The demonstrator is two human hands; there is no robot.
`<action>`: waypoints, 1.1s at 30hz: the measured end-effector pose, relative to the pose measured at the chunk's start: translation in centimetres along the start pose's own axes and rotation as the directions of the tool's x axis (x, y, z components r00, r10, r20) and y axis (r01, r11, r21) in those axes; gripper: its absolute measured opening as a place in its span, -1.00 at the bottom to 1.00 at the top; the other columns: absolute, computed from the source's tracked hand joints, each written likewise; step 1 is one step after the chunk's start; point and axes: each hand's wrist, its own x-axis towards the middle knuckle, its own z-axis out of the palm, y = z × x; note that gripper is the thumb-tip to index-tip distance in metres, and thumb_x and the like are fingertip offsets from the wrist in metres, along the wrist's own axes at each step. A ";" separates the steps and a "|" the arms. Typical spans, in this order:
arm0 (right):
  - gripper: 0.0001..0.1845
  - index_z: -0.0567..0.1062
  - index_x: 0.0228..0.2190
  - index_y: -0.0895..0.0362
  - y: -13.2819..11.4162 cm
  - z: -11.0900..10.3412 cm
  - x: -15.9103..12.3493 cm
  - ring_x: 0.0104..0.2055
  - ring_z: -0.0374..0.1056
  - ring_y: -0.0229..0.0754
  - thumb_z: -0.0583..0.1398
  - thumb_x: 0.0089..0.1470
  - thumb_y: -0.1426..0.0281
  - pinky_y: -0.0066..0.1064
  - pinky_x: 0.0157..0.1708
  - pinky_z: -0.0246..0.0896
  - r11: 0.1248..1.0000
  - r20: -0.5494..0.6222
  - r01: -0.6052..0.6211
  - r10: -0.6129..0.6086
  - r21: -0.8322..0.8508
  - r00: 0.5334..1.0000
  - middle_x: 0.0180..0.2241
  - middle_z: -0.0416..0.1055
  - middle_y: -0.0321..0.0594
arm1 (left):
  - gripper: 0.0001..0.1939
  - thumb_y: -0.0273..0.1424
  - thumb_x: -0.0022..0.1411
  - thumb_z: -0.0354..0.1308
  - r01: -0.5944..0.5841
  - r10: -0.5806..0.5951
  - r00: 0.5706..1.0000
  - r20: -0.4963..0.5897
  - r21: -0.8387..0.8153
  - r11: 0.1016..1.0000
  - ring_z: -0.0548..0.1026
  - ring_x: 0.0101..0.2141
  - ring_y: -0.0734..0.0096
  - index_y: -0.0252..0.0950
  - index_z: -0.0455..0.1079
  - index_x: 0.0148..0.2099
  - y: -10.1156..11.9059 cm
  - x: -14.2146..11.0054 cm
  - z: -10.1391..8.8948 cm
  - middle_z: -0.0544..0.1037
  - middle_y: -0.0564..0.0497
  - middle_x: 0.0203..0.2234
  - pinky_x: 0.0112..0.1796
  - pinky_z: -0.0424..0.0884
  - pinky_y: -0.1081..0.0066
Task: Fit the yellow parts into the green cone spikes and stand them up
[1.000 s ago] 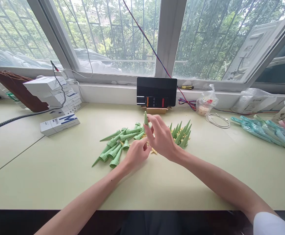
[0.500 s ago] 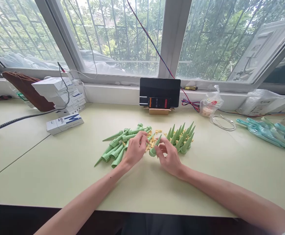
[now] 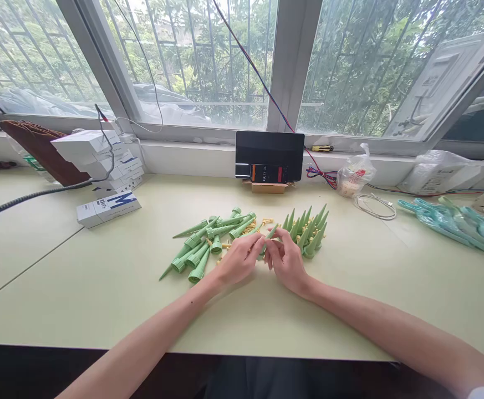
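Note:
My left hand (image 3: 238, 260) and my right hand (image 3: 285, 259) meet at the middle of the pale green table (image 3: 100, 277). Between their pinched fingers sits one green cone spike (image 3: 269, 238), tip pointing up and away. The left fingers seem to press a small yellow piece against it, though I cannot make that piece out clearly. A heap of long green spikes (image 3: 200, 244) lies just left of the hands. A cluster of upright green cones (image 3: 308, 230) stands just right. Small yellow parts (image 3: 250, 227) are scattered between the two groups.
A dark tablet (image 3: 269, 155) with a phone (image 3: 269, 173) leans at the window sill. White boxes (image 3: 100, 166) are stacked at the left, with a black cable (image 3: 25, 197) running to them. At the right are plastic bags (image 3: 353, 174), a white cord (image 3: 372, 205) and teal plastic pieces (image 3: 453, 224).
The right hand held a green cone high a second ago, then lowered it to the table. Both hands have closed in together on the cone.

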 end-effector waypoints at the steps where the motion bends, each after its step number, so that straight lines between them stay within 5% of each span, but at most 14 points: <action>1: -0.78 0.25 -0.10 0.07 0.2 0.0 0.0 -0.61 0.33 -0.27 0.02 0.33 0.21 -0.44 -0.59 0.31 0.999 -0.010 0.018 -0.017 0.031 1.000 -0.58 0.27 -0.43 | -0.62 -0.29 0.48 -0.17 0.006 -0.006 1.000 0.008 -0.009 1.000 0.33 -0.50 0.49 -0.31 0.31 -0.34 0.0 0.0 0.0 0.41 0.08 -0.52 -0.39 0.23 0.46; 9: -0.72 0.33 0.00 0.04 0.5 0.2 0.2 -0.51 0.37 -0.31 0.03 0.34 0.23 -0.41 -0.55 0.41 0.993 -0.029 0.079 -0.077 0.091 0.997 -0.29 0.39 -0.23 | -0.77 -0.30 0.42 -0.05 0.018 -0.018 1.000 0.008 -0.027 0.999 0.41 -0.42 0.44 -0.28 0.33 -0.25 -0.1 -0.1 0.0 0.48 0.03 -0.43 -0.41 0.28 0.46; 12: -0.70 0.27 0.06 0.02 0.4 0.2 0.2 -0.51 0.35 -0.35 0.04 0.34 0.24 -0.44 -0.58 0.38 0.993 -0.047 0.097 -0.094 0.074 0.994 -0.14 0.36 -0.18 | -0.76 -0.23 0.41 -0.05 0.106 -0.113 0.993 -0.041 -0.138 0.985 0.39 -0.49 0.45 -0.27 0.31 -0.22 -0.1 0.1 0.0 0.43 0.05 -0.48 -0.48 0.29 0.46; 17: -0.81 0.28 -0.05 0.05 0.6 0.2 0.0 -0.48 0.31 -0.34 0.04 0.33 0.29 -0.46 -0.52 0.30 0.988 -0.009 0.145 -0.146 -0.053 0.989 -0.27 0.36 -0.25 | -0.70 -0.12 0.38 -0.02 0.223 -0.299 0.951 -0.081 -0.491 0.842 0.39 -0.55 0.47 -0.26 0.26 -0.08 0.0 0.6 -0.7 0.42 0.04 -0.43 -0.65 0.25 0.51; 21: -0.84 0.32 -0.31 0.10 1.1 0.2 -0.2 -0.48 0.22 -0.32 0.01 0.34 0.37 -0.47 -0.46 0.19 0.941 0.091 0.295 -0.283 -0.164 0.955 -0.44 0.32 -0.31 | -0.66 -0.12 0.36 0.01 0.251 -0.370 0.928 -0.051 -0.647 0.720 0.37 -0.60 0.51 -0.28 0.31 -0.05 -0.1 0.8 -1.3 0.46 0.00 -0.39 -0.65 0.27 0.51; 27: -0.65 0.16 -0.55 0.10 1.3 0.3 -0.4 -0.57 -0.05 -0.34 0.05 0.30 0.40 -0.44 -0.56 -0.14 0.807 0.277 0.510 -0.438 -0.299 0.855 -0.61 0.12 -0.40 | -0.68 -0.15 0.32 0.07 0.260 -0.413 0.911 -0.006 -0.769 0.583 0.35 -0.64 0.52 -0.30 0.35 -0.08 -0.1 0.9 -1.2 0.44 0.03 -0.43 -0.67 0.23 0.51; 33: -0.65 0.14 -0.58 0.10 1.1 0.4 -0.4 -0.58 -0.08 -0.35 0.09 0.23 0.46 -0.46 -0.57 -0.16 0.771 0.283 0.551 -0.478 -0.320 0.832 -0.62 0.11 -0.41 | -0.68 -0.15 0.29 0.11 0.290 -0.429 0.902 0.047 -0.803 0.521 0.36 -0.64 0.52 -0.31 0.36 -0.09 -0.2 1.0 -1.2 0.38 0.05 -0.43 -0.69 0.19 0.51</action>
